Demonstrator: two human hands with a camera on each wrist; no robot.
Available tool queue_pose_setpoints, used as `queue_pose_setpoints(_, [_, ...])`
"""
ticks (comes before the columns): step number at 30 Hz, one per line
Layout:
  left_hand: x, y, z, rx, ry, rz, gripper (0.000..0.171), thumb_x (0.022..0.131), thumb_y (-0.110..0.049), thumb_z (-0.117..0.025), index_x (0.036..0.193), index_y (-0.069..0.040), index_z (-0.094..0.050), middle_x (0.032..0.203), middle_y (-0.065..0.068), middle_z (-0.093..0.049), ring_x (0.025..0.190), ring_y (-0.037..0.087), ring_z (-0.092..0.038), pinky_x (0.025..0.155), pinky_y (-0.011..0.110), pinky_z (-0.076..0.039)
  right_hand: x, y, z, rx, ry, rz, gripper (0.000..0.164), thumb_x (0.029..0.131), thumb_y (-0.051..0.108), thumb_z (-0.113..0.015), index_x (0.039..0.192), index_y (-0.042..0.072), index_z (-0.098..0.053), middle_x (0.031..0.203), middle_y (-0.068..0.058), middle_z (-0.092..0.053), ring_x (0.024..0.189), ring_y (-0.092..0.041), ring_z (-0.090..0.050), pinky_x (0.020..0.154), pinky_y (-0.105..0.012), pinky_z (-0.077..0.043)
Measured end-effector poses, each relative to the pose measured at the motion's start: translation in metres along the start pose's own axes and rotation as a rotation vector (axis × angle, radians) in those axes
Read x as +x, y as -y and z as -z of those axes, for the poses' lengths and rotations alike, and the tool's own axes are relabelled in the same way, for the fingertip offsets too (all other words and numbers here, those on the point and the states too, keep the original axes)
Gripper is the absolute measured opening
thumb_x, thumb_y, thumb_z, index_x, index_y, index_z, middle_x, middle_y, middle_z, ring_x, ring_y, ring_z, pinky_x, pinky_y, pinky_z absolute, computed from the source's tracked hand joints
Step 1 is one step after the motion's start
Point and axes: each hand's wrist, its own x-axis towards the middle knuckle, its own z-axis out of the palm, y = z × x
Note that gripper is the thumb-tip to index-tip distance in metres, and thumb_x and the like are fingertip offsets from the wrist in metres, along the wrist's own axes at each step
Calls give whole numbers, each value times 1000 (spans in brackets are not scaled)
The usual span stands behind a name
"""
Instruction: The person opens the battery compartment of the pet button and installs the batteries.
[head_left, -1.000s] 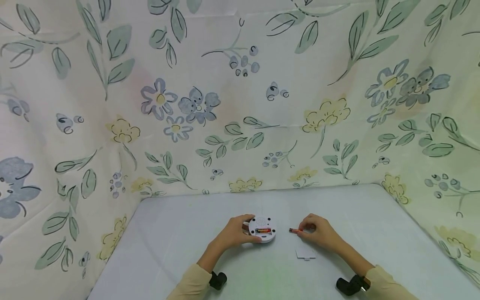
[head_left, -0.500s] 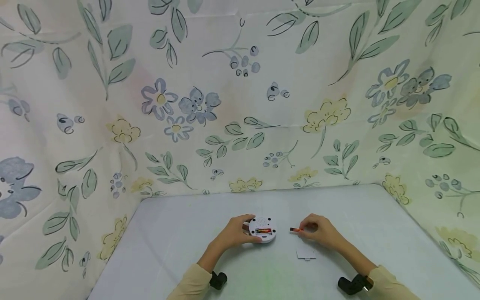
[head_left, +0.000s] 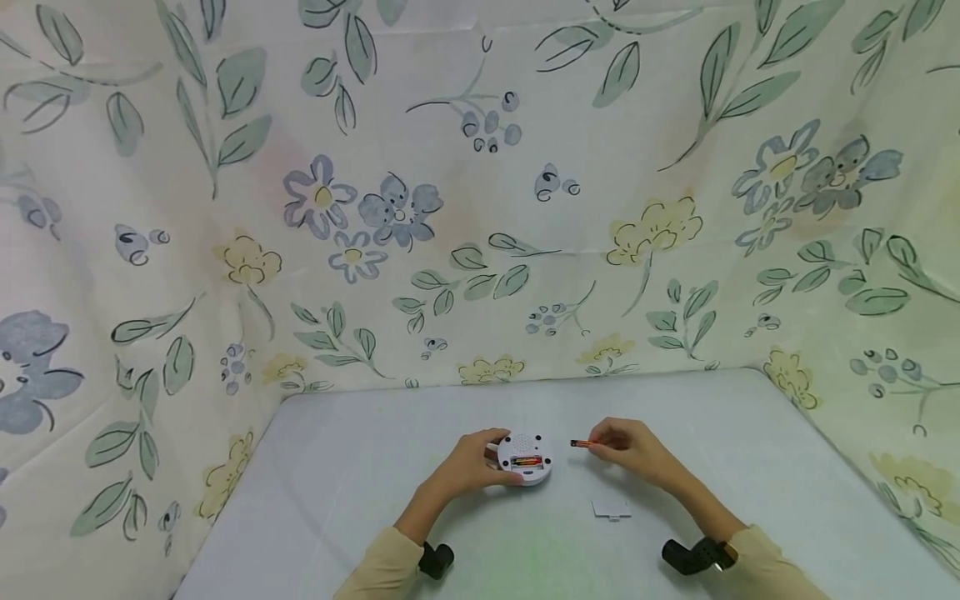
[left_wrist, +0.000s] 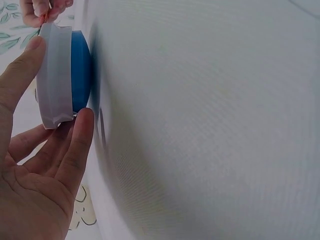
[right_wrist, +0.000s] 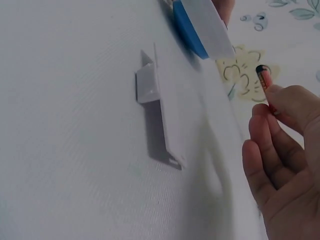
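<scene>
A round white device (head_left: 522, 443) with a blue side (left_wrist: 80, 72) lies turned over on the table, its speaker holes and battery compartment facing up. One orange-and-black battery (head_left: 526, 461) sits in that compartment. My left hand (head_left: 471, 463) grips the device from the left, thumb at the near edge and fingers around the far side. To the right of it, my right hand (head_left: 634, 447) pinches a second battery (right_wrist: 265, 79) between thumb and forefinger, its black end pointing left. This battery is above the table and apart from the device. Its rear part is hidden by my fingers.
The white battery cover (head_left: 612, 509) lies on the table (head_left: 360, 467) below my right hand, with a raised tab visible in the right wrist view. Flower-patterned cloth (head_left: 450, 183) hangs behind and along both sides of the table.
My right hand has moved slightly left and away from me, carrying the battery closer to the device. The left hand and the device have stayed in place.
</scene>
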Motion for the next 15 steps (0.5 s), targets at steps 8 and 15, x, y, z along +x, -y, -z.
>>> queue_pose_setpoints(8, [1,2,-1,-3,2,7,79,80,-34,-89,143,-1,-55,131,11,-61,106,24,-64,83,32,-54,9,4,-9,16,-48,-28,11,95,15,-74,104,10,-72,96,-8,-71,81,-30,-66,67,-29,-55])
queue_pose_setpoints(15, [1,2,-1,-5,2,4,78,81,-34,-89,143,-1,-55,131,11,-61,106,24,-64,83,32,-54,18,8,-18,59,-89,-59,12,94,11,-75,104,6,-71,100,-7,-71,86,-35,-67,72,-27,-54])
